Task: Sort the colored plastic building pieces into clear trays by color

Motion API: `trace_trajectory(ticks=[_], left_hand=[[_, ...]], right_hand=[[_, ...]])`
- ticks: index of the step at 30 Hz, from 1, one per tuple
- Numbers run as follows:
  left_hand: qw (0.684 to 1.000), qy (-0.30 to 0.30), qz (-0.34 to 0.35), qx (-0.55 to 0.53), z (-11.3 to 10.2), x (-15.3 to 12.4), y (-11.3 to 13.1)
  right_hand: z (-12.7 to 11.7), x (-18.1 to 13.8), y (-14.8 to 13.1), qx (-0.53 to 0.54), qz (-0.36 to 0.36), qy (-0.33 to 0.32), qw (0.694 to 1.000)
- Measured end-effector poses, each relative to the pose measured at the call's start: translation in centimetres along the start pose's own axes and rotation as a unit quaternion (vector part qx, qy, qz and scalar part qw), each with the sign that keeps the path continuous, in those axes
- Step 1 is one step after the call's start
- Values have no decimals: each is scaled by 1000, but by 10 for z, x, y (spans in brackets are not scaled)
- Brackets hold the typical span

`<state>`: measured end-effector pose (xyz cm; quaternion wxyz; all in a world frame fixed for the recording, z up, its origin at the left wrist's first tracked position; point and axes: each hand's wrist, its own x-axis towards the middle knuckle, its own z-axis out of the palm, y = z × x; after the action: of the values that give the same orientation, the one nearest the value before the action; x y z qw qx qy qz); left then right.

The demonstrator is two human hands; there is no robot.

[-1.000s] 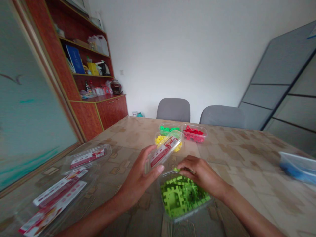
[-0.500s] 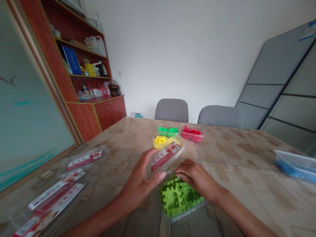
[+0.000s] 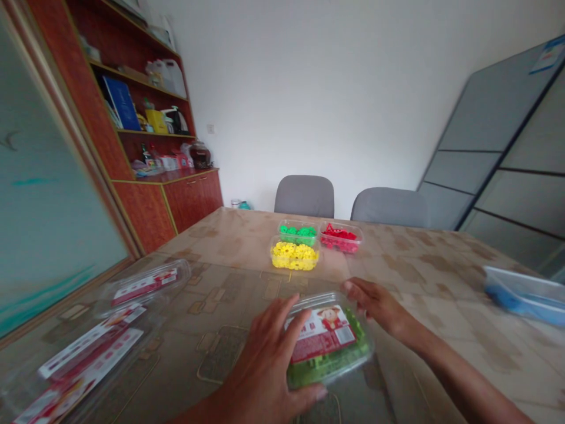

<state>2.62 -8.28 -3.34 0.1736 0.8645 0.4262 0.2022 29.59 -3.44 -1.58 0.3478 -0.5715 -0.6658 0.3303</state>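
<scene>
In front of me sits a clear plastic container (image 3: 329,366) of light green building pieces. Its clear lid (image 3: 324,331), with a red and white label, lies over the top; whether its edges are pressed down I cannot tell. My left hand (image 3: 271,356) grips the lid and container from the left, fingers across the top and thumb along the front. At the far right corner, my right hand (image 3: 375,303) has its fingers curled around the rim. Just beyond stands a container of yellow pieces (image 3: 295,256). Behind it are containers of green pieces (image 3: 298,231) and red pieces (image 3: 339,237).
Several labelled clear lids (image 3: 95,347) lie at the table's left side. A clear container with blue contents (image 3: 523,297) stands at the right edge. Two grey chairs (image 3: 304,195) are across the table (image 3: 441,282), and a wooden shelf unit (image 3: 170,203) is at the back left.
My left hand has brought the tilted lid down and toward me onto the green-filled container. My right hand has shifted right to the container's far corner. The yellow pieces are now uncovered to view.
</scene>
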Motion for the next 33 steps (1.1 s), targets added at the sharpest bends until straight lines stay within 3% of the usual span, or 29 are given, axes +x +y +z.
trace_trajectory(ticks=[6, 13, 20, 24, 27, 33], left_hand=[[998, -15, 25, 58, 6, -1, 4], [999, -7, 12, 45, 4, 2, 3], [998, -70, 1, -5, -23, 2, -10], [997, -39, 65, 0, -34, -1, -1], [994, -61, 88, -24, -35, -4, 2], [994, -94, 54, -25, -24, -1, -9]], right_hand=[[30, -7, 17, 77, -17, -3, 997], [32, -2, 12, 148, 26, -35, 988], [37, -37, 9, 139, 58, 3, 989], [42, -46, 9, 119, 24, 42, 992], [45, -45, 5, 123, 23, 48, 991], [46, -53, -8, 166, 55, 62, 983]])
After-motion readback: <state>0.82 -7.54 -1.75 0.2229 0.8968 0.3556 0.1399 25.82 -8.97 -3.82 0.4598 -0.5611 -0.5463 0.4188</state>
